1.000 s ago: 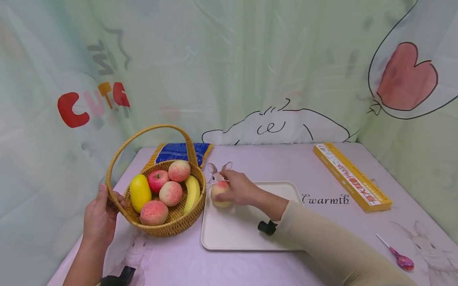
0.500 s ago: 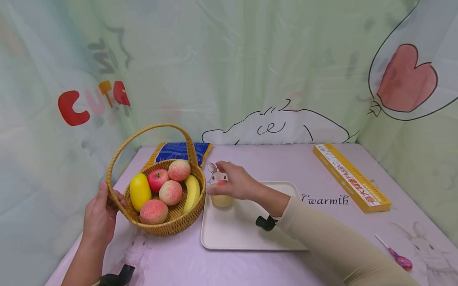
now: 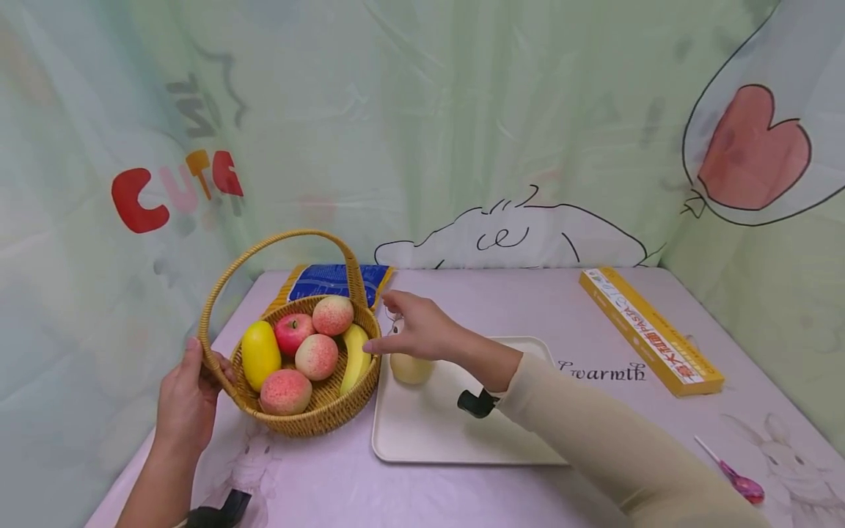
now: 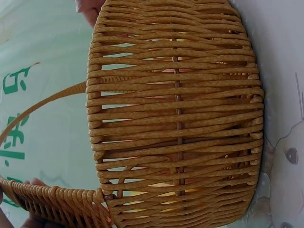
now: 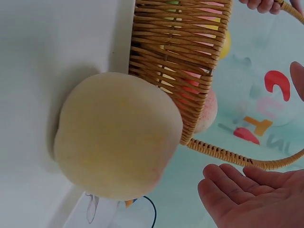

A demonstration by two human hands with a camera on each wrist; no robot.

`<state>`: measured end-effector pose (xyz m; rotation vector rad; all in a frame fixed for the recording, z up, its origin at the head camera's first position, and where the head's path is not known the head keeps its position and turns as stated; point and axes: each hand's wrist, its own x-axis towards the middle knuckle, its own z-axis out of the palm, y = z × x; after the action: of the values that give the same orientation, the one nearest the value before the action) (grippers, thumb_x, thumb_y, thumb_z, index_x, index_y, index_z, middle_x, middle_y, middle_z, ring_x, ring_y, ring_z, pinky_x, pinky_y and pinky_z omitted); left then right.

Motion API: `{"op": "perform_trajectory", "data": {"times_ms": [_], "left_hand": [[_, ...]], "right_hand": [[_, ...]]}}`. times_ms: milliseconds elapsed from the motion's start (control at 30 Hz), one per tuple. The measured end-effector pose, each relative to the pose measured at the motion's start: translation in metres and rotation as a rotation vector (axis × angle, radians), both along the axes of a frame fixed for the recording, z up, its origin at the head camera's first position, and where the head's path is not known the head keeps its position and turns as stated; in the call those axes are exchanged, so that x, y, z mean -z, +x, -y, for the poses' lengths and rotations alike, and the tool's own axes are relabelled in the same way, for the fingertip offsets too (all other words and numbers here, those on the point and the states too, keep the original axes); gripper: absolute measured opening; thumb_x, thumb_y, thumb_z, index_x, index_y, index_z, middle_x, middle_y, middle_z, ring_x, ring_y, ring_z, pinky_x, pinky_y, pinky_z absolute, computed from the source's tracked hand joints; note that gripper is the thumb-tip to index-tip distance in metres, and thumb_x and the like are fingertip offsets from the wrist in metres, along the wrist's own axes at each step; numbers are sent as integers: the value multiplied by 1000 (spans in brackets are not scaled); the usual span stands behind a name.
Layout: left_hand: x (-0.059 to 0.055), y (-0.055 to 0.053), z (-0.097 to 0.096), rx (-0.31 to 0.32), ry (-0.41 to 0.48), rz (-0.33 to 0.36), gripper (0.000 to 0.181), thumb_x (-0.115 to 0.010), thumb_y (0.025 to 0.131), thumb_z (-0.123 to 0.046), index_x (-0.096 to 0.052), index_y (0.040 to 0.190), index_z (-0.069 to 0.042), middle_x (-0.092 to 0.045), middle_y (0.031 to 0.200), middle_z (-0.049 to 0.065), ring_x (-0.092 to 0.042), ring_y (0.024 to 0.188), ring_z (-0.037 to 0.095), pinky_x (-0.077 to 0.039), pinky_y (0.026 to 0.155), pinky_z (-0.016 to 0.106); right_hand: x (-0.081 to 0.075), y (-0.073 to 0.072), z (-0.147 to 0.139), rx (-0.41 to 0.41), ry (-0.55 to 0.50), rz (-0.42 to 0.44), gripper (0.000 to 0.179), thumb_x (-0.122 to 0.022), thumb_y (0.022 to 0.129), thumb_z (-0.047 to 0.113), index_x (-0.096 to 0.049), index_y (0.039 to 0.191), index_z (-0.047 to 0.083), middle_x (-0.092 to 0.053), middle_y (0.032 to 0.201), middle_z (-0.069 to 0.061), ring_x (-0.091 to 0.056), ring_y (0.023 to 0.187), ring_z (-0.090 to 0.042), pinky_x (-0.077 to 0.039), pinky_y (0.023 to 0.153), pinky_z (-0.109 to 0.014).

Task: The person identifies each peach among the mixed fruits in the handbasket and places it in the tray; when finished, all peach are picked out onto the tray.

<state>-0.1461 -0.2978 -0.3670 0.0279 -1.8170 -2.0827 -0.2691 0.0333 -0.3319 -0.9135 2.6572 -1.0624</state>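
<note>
My left hand grips the wicker basket low on its handle, at the left side. Inside lie a yellow mango-like fruit, a red apple, a banana and pinkish peaches. To the right, a pale yellow peach sits on the white tray. My right hand hovers above that peach, fingers and thumb spread apart, and holds nothing. In the head view its thumb overlaps the basket's right rim, and the hand hides the top of the peach.
A blue and yellow packet lies behind the basket. At the right is a long yellow pasta box; nearer the front lies a lollipop. A printed curtain hangs behind the table.
My right hand has let go of the peach on the tray and moved up and left towards the basket's rim. The peach stays on the tray; my left hand keeps its grip.
</note>
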Motion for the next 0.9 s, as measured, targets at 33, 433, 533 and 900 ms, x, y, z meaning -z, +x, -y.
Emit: {"op": "perform_trajectory", "data": {"times_ms": [33, 433, 533, 900], "left_hand": [[0, 0, 0, -1, -4, 2, 45, -41, 110, -47, -63, 91, -12, -61, 80, -3, -57, 76, 12, -50, 80, 18], [1, -1, 3, 21, -7, -5, 45, -40, 111, -45, -62, 90, -12, -61, 80, -4, -58, 77, 11, -52, 81, 16], [0, -1, 2, 6, -14, 10, 45, -40, 111, -46, -62, 91, -12, -60, 81, -3, -58, 78, 11, -52, 82, 16], [3, -2, 5, 38, -7, -12, 44, -38, 112, -42, -63, 92, -12, -62, 80, -2, -59, 77, 12, -52, 81, 17]], "right_hand": [[-2, 0, 2, -2, 6, -1, 94, -84, 83, 51, -43, 154, 5, -56, 149, -17, -54, 138, -33, -45, 114, -48], [-20, -8, 27, -89, 61, -35, 92, -81, 84, 55, -43, 154, 8, -57, 149, -16, -54, 137, -32, -48, 110, -49], [-24, -11, 35, -109, 75, -29, 98, -81, 85, 55, -38, 157, 5, -53, 153, -17, -51, 141, -32, -46, 113, -48], [-23, -22, 67, -120, 182, -23, 98, -78, 88, 55, -34, 160, 6, -45, 161, -12, -42, 150, -27, -39, 120, -41]]}}
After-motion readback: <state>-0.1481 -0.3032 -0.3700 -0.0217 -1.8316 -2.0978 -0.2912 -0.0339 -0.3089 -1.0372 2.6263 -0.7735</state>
